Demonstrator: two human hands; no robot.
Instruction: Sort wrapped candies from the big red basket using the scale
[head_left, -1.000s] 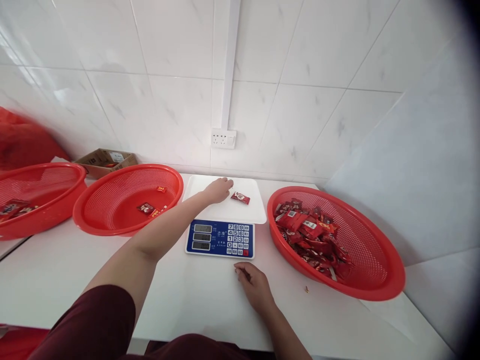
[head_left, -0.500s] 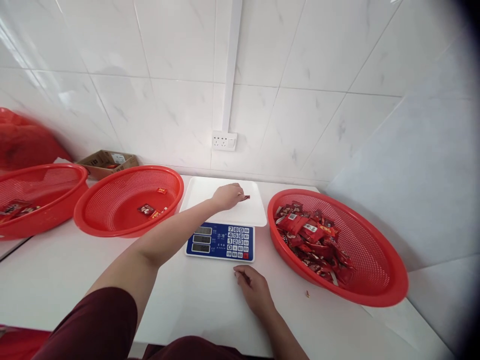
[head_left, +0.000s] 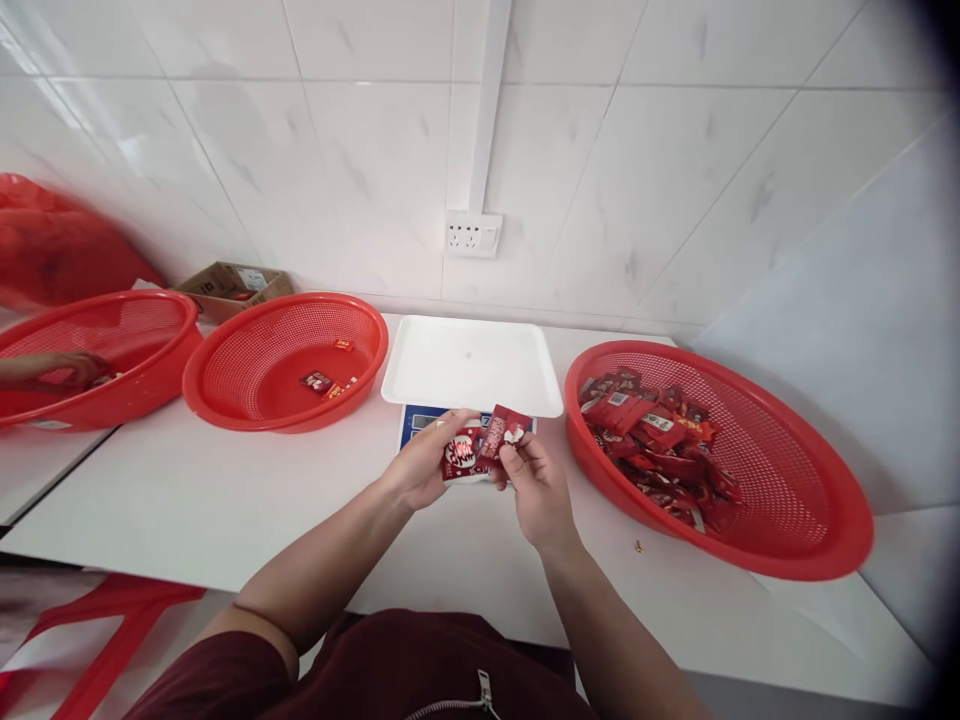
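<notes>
My left hand (head_left: 421,468) is closed on a red-and-white snack packet (head_left: 459,456). A darker red snack packet (head_left: 498,432) is pinched in my right hand (head_left: 543,492), its edge overlapping the first one. Both hands meet in front of a digital scale, hiding most of its blue panel (head_left: 411,424). The scale's white tray (head_left: 471,372) lies just beyond them. To the right, a red plastic basket (head_left: 795,500) holds a heap of similar red packets (head_left: 637,430). Left of the scale, another red basket (head_left: 240,370) has a few small packets (head_left: 318,382) in it.
At far left a co-worker's hand (head_left: 71,368) reaches into a third red basket (head_left: 142,388). Behind stand an open cardboard box (head_left: 236,288) and a red plastic bag (head_left: 60,245). A tiny scrap (head_left: 639,547) lies near the right basket. A wall socket (head_left: 472,234) is above the scale.
My left hand has come back from over the scale tray. My right hand has risen from the table to meet it, and both now hold packets. A co-worker's hand has appeared in the far-left basket.
</notes>
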